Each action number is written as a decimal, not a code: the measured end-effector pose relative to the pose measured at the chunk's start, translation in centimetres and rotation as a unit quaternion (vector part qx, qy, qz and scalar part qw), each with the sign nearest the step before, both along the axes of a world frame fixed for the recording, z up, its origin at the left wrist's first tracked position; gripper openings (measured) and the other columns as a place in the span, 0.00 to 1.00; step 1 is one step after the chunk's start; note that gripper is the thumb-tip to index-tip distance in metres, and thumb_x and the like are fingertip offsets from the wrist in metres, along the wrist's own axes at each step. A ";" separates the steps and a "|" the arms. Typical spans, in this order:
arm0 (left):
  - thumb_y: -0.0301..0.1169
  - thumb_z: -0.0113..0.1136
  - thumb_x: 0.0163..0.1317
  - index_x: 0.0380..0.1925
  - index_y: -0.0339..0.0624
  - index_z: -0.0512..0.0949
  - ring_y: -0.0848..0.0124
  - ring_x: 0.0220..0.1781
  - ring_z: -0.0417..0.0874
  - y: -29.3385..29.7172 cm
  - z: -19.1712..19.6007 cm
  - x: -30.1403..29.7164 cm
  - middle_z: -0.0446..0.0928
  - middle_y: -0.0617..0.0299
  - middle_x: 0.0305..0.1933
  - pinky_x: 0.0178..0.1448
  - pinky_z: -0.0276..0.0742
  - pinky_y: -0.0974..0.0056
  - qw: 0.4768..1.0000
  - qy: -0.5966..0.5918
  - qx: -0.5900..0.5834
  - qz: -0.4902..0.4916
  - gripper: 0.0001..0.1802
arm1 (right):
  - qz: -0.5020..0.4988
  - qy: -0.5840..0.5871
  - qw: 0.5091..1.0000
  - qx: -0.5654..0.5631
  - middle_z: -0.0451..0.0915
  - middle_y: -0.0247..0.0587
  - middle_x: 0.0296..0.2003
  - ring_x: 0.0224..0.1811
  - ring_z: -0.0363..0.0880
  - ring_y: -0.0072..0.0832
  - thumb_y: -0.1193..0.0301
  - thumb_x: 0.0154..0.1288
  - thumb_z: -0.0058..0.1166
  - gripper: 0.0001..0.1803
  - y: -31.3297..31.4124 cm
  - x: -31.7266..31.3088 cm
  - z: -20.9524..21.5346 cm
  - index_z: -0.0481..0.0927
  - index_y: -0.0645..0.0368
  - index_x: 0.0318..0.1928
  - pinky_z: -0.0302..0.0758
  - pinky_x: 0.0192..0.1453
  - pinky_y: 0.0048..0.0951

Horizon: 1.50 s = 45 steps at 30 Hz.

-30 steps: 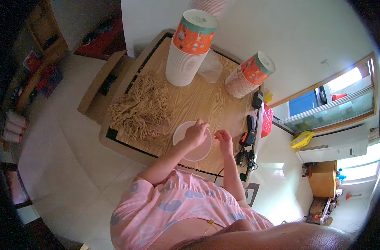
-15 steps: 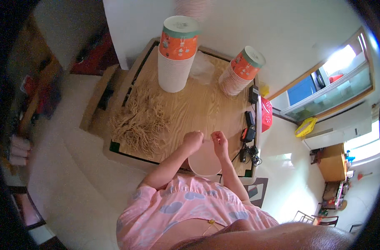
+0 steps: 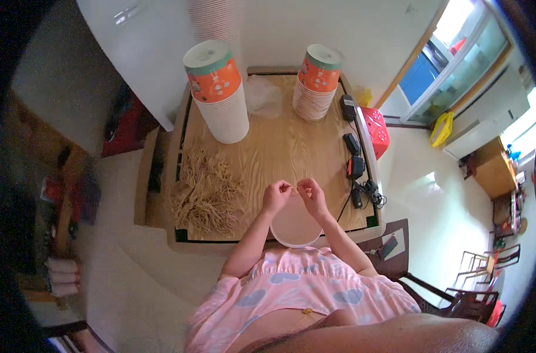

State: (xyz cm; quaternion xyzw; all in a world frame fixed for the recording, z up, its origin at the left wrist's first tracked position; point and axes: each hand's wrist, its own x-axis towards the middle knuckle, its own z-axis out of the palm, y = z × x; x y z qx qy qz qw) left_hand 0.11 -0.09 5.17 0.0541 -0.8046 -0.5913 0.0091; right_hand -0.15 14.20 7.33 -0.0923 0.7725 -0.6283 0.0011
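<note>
Close to my body stands a white paper bucket (image 3: pixel 295 223), its open mouth facing up. My left hand (image 3: pixel 278 196) is at the far left part of its rim, fingers pinched together. Just across from it my right hand (image 3: pixel 313 195) pinches too, at the rim's far right. The fingertips of both hands nearly meet; what lies between them is too small to make out. To the left of my hands spreads a tangled heap of tan twine (image 3: pixel 206 197) on the wood-grain tabletop (image 3: pixel 268 156).
Two stacks of upturned paper buckets with orange and green bands, a tall one (image 3: pixel 221 100) and a shorter one (image 3: pixel 316 88), stand at the back. Between them lies a clear plastic bag (image 3: pixel 263 97). Black power adapters (image 3: pixel 354 167) and cables line the right edge, beside a red basket (image 3: pixel 375 132).
The view has turned, so the table sits straighter. My left and right hands have drawn closer together over the bucket's far rim.
</note>
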 end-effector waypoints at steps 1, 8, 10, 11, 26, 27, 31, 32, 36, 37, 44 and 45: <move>0.30 0.59 0.52 0.27 0.38 0.77 0.74 0.25 0.74 -0.1 -0.2 -0.2 0.74 0.63 0.23 0.31 0.70 0.68 1.000 -0.001 -0.006 -0.008 0.06 | -0.008 -0.001 1.000 -0.006 0.73 0.33 0.30 0.34 0.71 0.22 0.77 0.54 0.54 0.07 0.3 0.2 0.0 0.73 0.60 0.35 0.68 0.38 0.23; 0.29 0.56 0.54 0.26 0.37 0.76 0.78 0.26 0.74 -0.6 -2.4 -0.6 0.75 0.65 0.23 0.31 0.71 0.72 0.989 -0.032 0.145 -0.005 0.06 | 0.028 0.198 0.943 0.266 0.73 0.39 0.32 0.40 0.70 0.38 0.73 0.46 0.58 0.10 -0.9 2.1 2.5 0.76 0.55 0.32 0.67 0.44 0.36; 0.29 0.56 0.55 0.27 0.36 0.76 0.78 0.25 0.75 -0.5 -2.1 -0.5 0.76 0.63 0.23 0.30 0.72 0.72 0.974 -0.048 0.221 -0.012 0.07 | 0.025 0.200 0.935 0.292 0.73 0.39 0.32 0.39 0.70 0.37 0.72 0.47 0.58 0.09 -0.9 1.8 2.2 0.76 0.54 0.32 0.67 0.45 0.36; 0.29 0.55 0.55 0.28 0.36 0.76 0.79 0.26 0.75 -0.5 -1.8 -0.4 0.76 0.64 0.24 0.30 0.71 0.73 0.973 -0.065 0.222 -0.015 0.07 | 0.032 0.186 0.945 0.267 0.73 0.39 0.31 0.38 0.71 0.37 0.73 0.47 0.58 0.08 -0.8 1.5 1.7 0.77 0.54 0.31 0.67 0.44 0.36; 0.29 0.59 0.53 0.27 0.37 0.78 0.80 0.26 0.73 -1.1 -0.2 0.2 0.76 0.67 0.24 0.32 0.69 0.74 0.996 -0.042 0.079 -0.029 0.06 | -0.008 0.056 0.994 0.091 0.74 0.45 0.27 0.30 0.74 0.33 0.78 0.55 0.52 0.05 -0.5 0.8 0.2 0.72 0.63 0.33 0.72 0.34 0.29; 0.29 0.59 0.53 0.26 0.36 0.78 0.81 0.26 0.73 -1.1 -0.2 0.2 0.76 0.67 0.24 0.31 0.69 0.74 0.997 -0.044 0.061 -0.029 0.06 | -0.019 0.017 0.998 0.050 0.74 0.47 0.26 0.29 0.74 0.36 0.78 0.55 0.52 0.05 -0.7 0.9 0.4 0.72 0.62 0.33 0.71 0.34 0.31; 0.29 0.58 0.54 0.26 0.36 0.78 0.81 0.26 0.73 -0.7 0.1 0.2 0.76 0.67 0.24 0.32 0.69 0.74 0.992 -0.077 0.098 -0.025 0.06 | -0.034 0.033 0.997 0.055 0.74 0.46 0.26 0.28 0.74 0.32 0.78 0.55 0.51 0.06 -0.7 0.7 0.5 0.69 0.62 0.33 0.71 0.33 0.30; 0.29 0.58 0.54 0.27 0.36 0.78 0.80 0.26 0.73 -0.7 -0.1 0.1 0.76 0.67 0.24 0.32 0.69 0.74 0.991 -0.080 0.097 -0.032 0.06 | -0.038 0.029 0.997 0.055 0.74 0.45 0.26 0.28 0.74 0.31 0.79 0.55 0.51 0.06 -0.7 0.7 0.4 0.69 0.63 0.34 0.71 0.33 0.29; 0.30 0.60 0.52 0.27 0.34 0.79 0.79 0.24 0.75 -0.9 -1.7 -0.1 0.77 0.64 0.22 0.27 0.69 0.73 0.993 -0.042 0.111 -0.009 0.08 | -0.027 0.009 0.998 0.062 0.74 0.40 0.25 0.29 0.74 0.24 0.78 0.56 0.53 0.08 -0.9 0.7 0.9 0.68 0.64 0.33 0.73 0.34 0.25; 0.30 0.60 0.52 0.27 0.34 0.79 0.79 0.24 0.75 -0.7 -1.7 -0.1 0.77 0.64 0.22 0.27 0.69 0.73 0.993 -0.043 0.111 -0.010 0.08 | -0.027 0.007 0.998 0.062 0.74 0.40 0.25 0.29 0.74 0.24 0.78 0.56 0.53 0.08 -0.8 0.7 0.8 0.68 0.64 0.33 0.73 0.34 0.25; 0.30 0.59 0.52 0.27 0.40 0.77 0.82 0.22 0.70 -0.5 -1.0 0.0 0.74 0.70 0.22 0.26 0.66 0.76 0.974 -0.109 0.199 -0.002 0.06 | -0.005 0.064 0.993 0.103 0.74 0.42 0.26 0.30 0.75 0.29 0.80 0.54 0.52 0.04 -0.3 0.8 0.6 0.72 0.64 0.32 0.73 0.34 0.27; 0.31 0.60 0.51 0.26 0.41 0.78 0.83 0.21 0.69 -0.6 -1.1 0.1 0.73 0.71 0.21 0.24 0.64 0.77 0.965 -0.114 0.236 -0.002 0.05 | 0.015 0.106 0.983 0.151 0.74 0.43 0.26 0.30 0.75 0.32 0.81 0.53 0.52 0.04 -0.2 0.8 0.7 0.74 0.64 0.31 0.73 0.34 0.27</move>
